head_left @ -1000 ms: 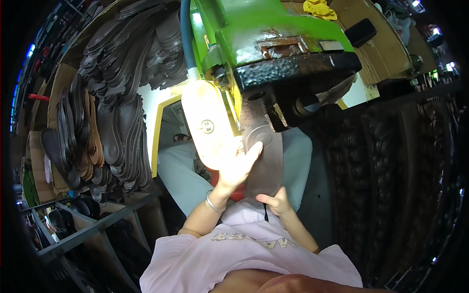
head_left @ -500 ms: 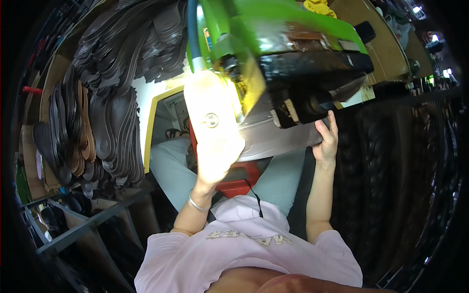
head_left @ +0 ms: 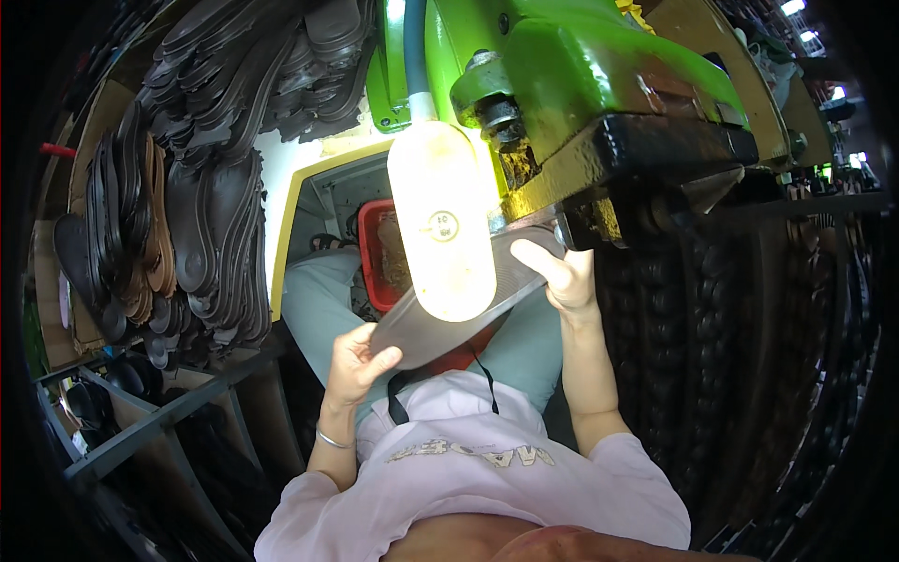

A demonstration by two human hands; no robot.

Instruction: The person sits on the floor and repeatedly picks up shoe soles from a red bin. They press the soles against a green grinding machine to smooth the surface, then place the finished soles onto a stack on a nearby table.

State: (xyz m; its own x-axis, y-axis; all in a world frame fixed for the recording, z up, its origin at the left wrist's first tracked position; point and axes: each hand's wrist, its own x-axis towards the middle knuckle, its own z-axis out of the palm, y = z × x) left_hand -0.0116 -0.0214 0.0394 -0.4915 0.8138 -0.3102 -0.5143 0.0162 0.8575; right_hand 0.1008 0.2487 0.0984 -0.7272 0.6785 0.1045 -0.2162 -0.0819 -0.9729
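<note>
Mid-frame, your left hand (head_left: 356,363) and right hand (head_left: 565,277) are gripping opposite ends of a flat grey-brown rubbery-looking sole sheet (head_left: 421,335), seemingly for steadiness.

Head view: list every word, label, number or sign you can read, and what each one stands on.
Pale lilac shirt: light letters across the chest, partly creased; wording not copied here.
Oval lamp: tiny dark characters in a round mark on its lit face; not copied here.
Flat brown-grey piece between left hand and right hand: no lettering I can make out.
Green machine: none I can make out.
</note>
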